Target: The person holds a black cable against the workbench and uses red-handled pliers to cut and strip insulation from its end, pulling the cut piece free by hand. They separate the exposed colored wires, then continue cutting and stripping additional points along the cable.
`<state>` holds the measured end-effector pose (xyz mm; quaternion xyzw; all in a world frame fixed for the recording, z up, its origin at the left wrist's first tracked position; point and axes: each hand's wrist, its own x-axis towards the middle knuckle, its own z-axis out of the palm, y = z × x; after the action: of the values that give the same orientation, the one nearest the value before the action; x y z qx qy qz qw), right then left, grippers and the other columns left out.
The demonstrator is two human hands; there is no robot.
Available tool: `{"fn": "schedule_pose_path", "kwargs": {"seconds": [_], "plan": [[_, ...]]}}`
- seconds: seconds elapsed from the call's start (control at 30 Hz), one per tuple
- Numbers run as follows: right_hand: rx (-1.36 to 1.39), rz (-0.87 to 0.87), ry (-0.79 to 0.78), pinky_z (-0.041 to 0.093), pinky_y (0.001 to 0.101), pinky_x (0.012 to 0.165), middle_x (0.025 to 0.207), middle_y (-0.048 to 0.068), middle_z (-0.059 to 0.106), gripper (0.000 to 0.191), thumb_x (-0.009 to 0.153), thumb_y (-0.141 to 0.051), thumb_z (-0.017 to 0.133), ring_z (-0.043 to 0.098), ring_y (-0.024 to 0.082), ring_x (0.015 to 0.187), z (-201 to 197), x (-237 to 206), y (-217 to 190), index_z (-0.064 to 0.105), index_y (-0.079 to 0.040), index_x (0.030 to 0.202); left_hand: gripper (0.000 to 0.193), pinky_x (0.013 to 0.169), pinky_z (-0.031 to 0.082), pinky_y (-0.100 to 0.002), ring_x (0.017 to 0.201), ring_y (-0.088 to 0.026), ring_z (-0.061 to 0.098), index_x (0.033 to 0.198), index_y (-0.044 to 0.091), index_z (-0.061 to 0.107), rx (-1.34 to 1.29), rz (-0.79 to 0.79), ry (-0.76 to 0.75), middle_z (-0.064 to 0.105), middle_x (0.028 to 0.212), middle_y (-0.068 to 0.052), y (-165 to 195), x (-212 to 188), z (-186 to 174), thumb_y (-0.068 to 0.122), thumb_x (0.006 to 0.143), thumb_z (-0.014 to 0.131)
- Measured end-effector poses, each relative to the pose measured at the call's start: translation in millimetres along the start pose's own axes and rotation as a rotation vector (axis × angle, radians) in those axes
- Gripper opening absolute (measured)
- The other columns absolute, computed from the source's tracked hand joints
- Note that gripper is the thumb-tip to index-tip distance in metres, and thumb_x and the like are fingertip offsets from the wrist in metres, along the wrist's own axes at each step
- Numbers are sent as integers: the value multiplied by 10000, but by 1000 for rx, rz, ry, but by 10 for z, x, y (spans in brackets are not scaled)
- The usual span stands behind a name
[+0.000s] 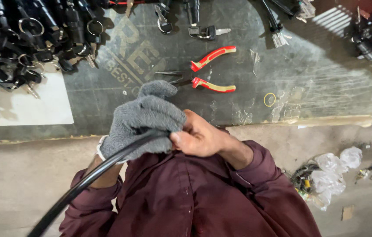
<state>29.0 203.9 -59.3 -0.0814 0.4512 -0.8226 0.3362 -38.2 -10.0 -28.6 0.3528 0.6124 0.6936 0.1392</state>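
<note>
Cable (pixel 85 180), black, thick and stiff-looking, is bending through our gloved left hand (pixel 144 120), fingers clamped around it, while our bare right hand (pixel 199 136) is pinching its end, likely the best hold.

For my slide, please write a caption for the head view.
Gloved left hand and bare right hand grip a black cable near red pliers.

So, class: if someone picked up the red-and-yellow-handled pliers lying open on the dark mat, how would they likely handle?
The pliers look rigid, so they probably would not flop. Their handles lie splayed, so the pivot may swing loosely when lifted by one handle. They lie flat on the mat, so rolling seems unlikely. The coated handles probably grip well.
</note>
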Motion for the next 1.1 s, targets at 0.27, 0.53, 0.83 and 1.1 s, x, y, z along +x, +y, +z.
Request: {"fn": "schedule_pose_path", "kwargs": {"seconds": [0.27,0.53,0.83,1.1], "plan": [[-91,-265,416,496,306,953,1293,43,547,645,1067,-423,631,551,114,1092,88,148,353,372,-6,1487,173,1132,457,-377,1216,-175,594,1131,10,687,-217,-376,295,679,1217,-79,56,58,249,156,1040,668],[-736,-444,429,377,378,1146,1421,105,343,731,1130,-574,569,428,198,1341,224,236,-136,257,-2,1460,387,1039,505,-305,1170,-138,598,1453,19,524,-163,-477,346,633,1306,-59,45,76,186,187,1104,537],[-2051,-260,639,323,503,1039,1298,83,561,726,861,-665,788,554,323,1222,-400,28,-456,641,-140,1339,250,766,474,-228,881,-62,536,1347,37,560,-381,-419,399,608,1127,-30,61,-102,231,146,1122,573],[-545,-243,676,497,376,872,1101,54,601,279,907,-309,718,598,224,997,-380,-14,-369,621,-48,887,382,930,541,-266,979,-73,590,1451,56,504,-230,-354,155,625,1186,-23,328,12,235,174,1110,631]]}}
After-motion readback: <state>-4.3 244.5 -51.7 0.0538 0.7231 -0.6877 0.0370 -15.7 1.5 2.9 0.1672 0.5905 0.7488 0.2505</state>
